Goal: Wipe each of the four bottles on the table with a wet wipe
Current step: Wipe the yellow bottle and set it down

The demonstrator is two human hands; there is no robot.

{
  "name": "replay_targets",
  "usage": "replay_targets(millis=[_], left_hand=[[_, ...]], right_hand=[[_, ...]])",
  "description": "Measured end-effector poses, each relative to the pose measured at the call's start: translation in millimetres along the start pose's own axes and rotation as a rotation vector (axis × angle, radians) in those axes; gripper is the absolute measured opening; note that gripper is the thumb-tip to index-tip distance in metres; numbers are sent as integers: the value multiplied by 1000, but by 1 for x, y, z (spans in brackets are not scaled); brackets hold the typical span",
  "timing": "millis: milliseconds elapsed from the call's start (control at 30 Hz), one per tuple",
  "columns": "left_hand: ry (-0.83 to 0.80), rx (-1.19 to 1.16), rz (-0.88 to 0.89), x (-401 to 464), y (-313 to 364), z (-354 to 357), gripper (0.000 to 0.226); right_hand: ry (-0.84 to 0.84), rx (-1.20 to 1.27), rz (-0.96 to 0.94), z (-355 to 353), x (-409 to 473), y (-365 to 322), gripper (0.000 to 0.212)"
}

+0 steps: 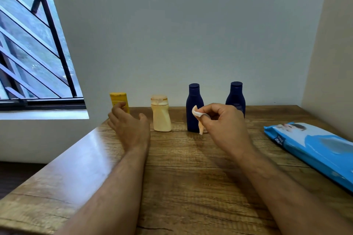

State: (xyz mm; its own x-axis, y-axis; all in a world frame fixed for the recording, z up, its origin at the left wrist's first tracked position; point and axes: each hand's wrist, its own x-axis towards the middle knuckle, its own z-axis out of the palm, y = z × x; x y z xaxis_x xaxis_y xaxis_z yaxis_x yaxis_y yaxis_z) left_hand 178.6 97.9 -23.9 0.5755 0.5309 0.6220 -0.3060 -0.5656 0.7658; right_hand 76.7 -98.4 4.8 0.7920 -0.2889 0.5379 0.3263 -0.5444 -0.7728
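Observation:
Four bottles stand upright in a row at the far edge of the wooden table (191, 177): a yellow bottle (118, 99), a cream bottle (161, 115), a dark blue bottle (193, 105) and a second dark blue bottle (236, 95). My left hand (129, 126) hovers with relaxed fingers just in front of the yellow bottle and partly covers its lower half. My right hand (225, 122) pinches a crumpled white wet wipe (197, 115) in front of the left dark blue bottle. That hand hides the base of the right dark blue bottle.
A blue pack of wet wipes (313, 149) lies flat at the table's right side. A grey wall rises right behind the bottles. A barred window (34, 53) with a white sill is at the left, past the table's left edge.

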Motion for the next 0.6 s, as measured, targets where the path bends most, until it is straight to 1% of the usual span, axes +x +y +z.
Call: replay_targets(millis=[67, 133, 233, 300, 367, 467, 600], left_hand=[[50, 54, -52, 4, -4, 3, 65], [89, 101, -155, 9, -9, 5, 81], [87, 82, -278, 19, -20, 9, 106], [62, 46, -306, 25, -27, 14, 114], [40, 37, -304, 29, -33, 17, 115], [21, 59, -298, 33, -37, 20, 112], [-22, 88, -310, 36, -39, 21, 100]], right_hand=[[0, 2, -2, 0, 0, 0, 17], [-4, -6, -5, 1, 1, 0, 17], [-11, -18, -8, 3, 1, 1, 17], [-17, -23, -8, 4, 1, 2, 17], [-22, -26, -6, 4, 1, 2, 18], [-17, -29, -8, 4, 1, 3, 17], [-15, -18, -8, 3, 0, 2, 16]])
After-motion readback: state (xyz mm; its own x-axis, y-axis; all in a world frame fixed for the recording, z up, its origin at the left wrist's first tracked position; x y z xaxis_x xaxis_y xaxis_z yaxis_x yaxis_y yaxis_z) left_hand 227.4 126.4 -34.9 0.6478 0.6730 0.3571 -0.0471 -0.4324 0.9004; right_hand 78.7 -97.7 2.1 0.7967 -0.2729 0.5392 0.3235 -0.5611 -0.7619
